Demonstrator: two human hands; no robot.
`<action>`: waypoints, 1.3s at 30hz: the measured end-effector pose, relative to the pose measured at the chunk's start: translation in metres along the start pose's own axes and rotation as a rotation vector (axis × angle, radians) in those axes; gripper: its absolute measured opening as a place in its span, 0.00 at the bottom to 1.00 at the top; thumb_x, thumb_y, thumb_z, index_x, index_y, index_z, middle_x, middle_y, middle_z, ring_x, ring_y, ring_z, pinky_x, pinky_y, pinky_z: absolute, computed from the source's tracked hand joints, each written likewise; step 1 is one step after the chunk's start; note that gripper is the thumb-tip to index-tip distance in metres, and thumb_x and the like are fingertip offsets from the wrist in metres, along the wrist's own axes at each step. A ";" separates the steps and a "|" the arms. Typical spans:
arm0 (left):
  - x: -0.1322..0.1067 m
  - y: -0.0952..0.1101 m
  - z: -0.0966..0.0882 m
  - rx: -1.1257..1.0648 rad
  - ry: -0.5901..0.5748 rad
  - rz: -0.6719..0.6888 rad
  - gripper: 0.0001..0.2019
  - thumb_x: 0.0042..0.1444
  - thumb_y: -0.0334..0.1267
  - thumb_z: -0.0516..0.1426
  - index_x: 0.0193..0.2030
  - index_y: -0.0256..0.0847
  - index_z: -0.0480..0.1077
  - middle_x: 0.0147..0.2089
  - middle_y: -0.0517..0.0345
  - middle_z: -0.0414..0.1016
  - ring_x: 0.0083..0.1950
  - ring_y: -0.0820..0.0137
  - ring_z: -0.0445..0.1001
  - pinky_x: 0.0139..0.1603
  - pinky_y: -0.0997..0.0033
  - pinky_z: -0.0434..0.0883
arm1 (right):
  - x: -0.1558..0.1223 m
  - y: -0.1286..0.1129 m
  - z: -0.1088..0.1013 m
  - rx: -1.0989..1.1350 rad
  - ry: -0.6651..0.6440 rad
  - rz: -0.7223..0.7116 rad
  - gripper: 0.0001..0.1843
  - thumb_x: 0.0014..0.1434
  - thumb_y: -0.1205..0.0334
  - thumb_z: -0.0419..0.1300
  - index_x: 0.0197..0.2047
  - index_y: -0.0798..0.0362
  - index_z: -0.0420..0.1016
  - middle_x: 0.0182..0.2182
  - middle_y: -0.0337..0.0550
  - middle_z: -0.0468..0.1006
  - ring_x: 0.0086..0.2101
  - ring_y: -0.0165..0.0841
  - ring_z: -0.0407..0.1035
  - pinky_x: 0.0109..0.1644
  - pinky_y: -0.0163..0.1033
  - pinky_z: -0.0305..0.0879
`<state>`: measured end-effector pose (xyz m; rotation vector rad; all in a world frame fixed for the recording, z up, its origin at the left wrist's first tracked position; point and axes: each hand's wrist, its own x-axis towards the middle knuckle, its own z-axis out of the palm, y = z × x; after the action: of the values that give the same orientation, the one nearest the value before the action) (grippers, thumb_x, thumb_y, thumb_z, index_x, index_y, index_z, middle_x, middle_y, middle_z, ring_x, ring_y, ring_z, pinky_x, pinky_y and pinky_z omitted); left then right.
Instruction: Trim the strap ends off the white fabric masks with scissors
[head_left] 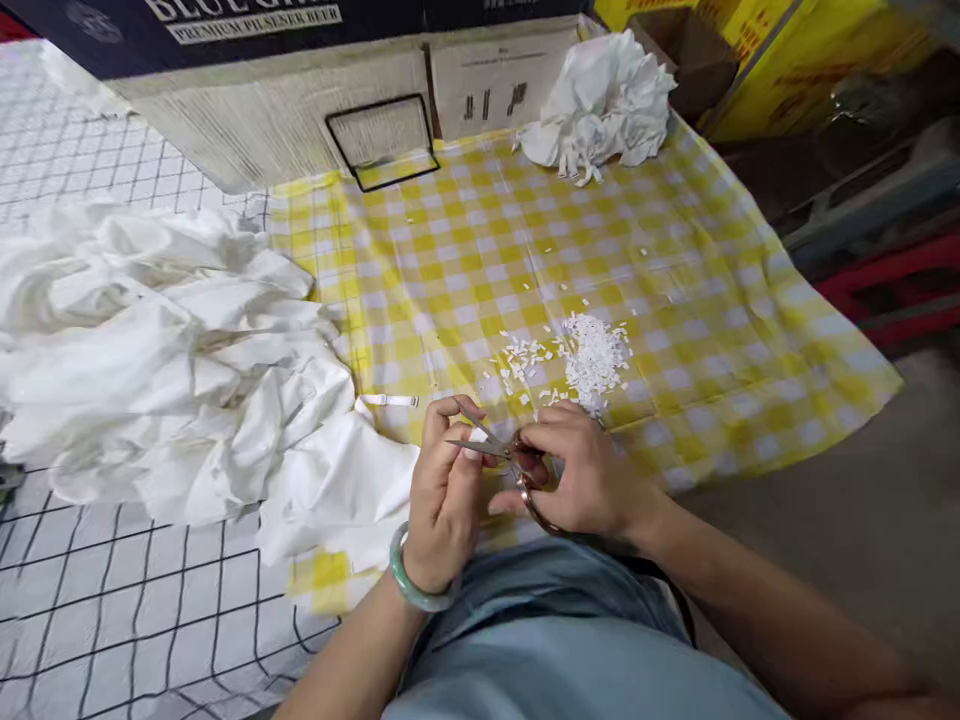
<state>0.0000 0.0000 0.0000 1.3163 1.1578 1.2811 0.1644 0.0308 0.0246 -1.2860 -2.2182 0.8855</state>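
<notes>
My right hand [589, 465] grips a pair of scissors [531, 497] by its dark, coppery handles. The blades are apart and point left toward my left hand [442, 490]. Between the left thumb and fingers is a small piece of white fabric [478, 435], which lies between the blades; the rest of it is hidden by the hand. White cloth [337, 480] from a large heap reaches up to my left wrist. Near the fingers, a narrow white strap with a small end fitting [390, 400] sticks out of the heap. Beyond the right hand lies a pile of tiny white clippings [596, 355].
A yellow checked cloth [720, 300] covers the work surface, over a white grid-patterned cover [150, 620]. Cardboard beer boxes [300, 100] line the back, with a black wire stand [382, 140] before them. Another white fabric bundle [607, 100] sits at the back right.
</notes>
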 end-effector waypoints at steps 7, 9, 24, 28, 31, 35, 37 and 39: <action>0.001 0.003 0.000 0.099 -0.006 0.055 0.16 0.68 0.36 0.46 0.28 0.41 0.65 0.35 0.52 0.65 0.54 0.61 0.63 0.52 0.63 0.64 | -0.001 0.000 0.000 -0.022 0.017 0.001 0.23 0.49 0.48 0.67 0.19 0.53 0.61 0.18 0.34 0.65 0.25 0.28 0.58 0.37 0.37 0.53; 0.001 0.003 0.001 0.101 -0.008 0.044 0.16 0.68 0.36 0.46 0.28 0.41 0.65 0.37 0.51 0.66 0.54 0.62 0.63 0.52 0.63 0.64 | -0.002 0.002 0.001 -0.028 0.029 -0.005 0.23 0.49 0.49 0.67 0.19 0.53 0.61 0.18 0.34 0.65 0.24 0.28 0.58 0.37 0.36 0.53; 0.020 -0.002 0.026 0.068 -0.209 -0.085 0.17 0.68 0.38 0.46 0.27 0.39 0.64 0.46 0.50 0.64 0.53 0.62 0.63 0.51 0.64 0.64 | -0.029 0.033 0.007 -0.001 0.171 0.233 0.25 0.53 0.50 0.66 0.16 0.54 0.62 0.16 0.35 0.63 0.23 0.27 0.56 0.31 0.36 0.51; 0.022 -0.004 0.028 -0.011 -0.243 -0.174 0.18 0.68 0.39 0.45 0.27 0.39 0.64 0.46 0.49 0.64 0.54 0.61 0.63 0.51 0.64 0.63 | -0.036 0.041 0.010 0.419 0.127 0.457 0.25 0.51 0.42 0.66 0.21 0.52 0.64 0.17 0.32 0.60 0.20 0.26 0.54 0.25 0.34 0.51; 0.017 0.004 0.021 -0.061 -0.253 -0.232 0.18 0.68 0.40 0.46 0.27 0.39 0.64 0.48 0.49 0.64 0.53 0.62 0.64 0.50 0.64 0.63 | -0.034 0.042 0.004 0.660 0.181 0.373 0.24 0.53 0.37 0.62 0.35 0.51 0.67 0.30 0.40 0.72 0.30 0.33 0.68 0.34 0.37 0.64; 0.004 0.038 -0.005 -0.135 -0.348 -0.287 0.18 0.67 0.40 0.47 0.26 0.38 0.66 0.46 0.48 0.66 0.50 0.63 0.64 0.45 0.67 0.64 | -0.015 0.034 0.000 0.803 0.143 0.211 0.16 0.60 0.46 0.60 0.42 0.48 0.65 0.49 0.47 0.73 0.52 0.41 0.68 0.55 0.47 0.63; -0.005 0.063 -0.027 -0.200 -0.330 -0.302 0.19 0.66 0.42 0.48 0.24 0.38 0.66 0.44 0.48 0.67 0.46 0.64 0.66 0.38 0.69 0.65 | 0.003 0.025 0.006 0.867 0.069 0.160 0.11 0.61 0.53 0.60 0.41 0.48 0.63 0.50 0.47 0.73 0.55 0.40 0.66 0.61 0.50 0.59; -0.015 0.090 -0.058 -0.212 -0.191 -0.284 0.22 0.63 0.47 0.52 0.20 0.37 0.65 0.40 0.49 0.67 0.38 0.67 0.68 0.29 0.71 0.64 | 0.025 0.013 0.019 0.888 -0.021 0.060 0.10 0.60 0.58 0.59 0.41 0.48 0.61 0.51 0.47 0.72 0.56 0.39 0.66 0.63 0.50 0.57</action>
<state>-0.0566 -0.0253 0.0889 1.0512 1.0039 1.0165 0.1482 0.0516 0.0031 -0.8874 -1.4677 1.6442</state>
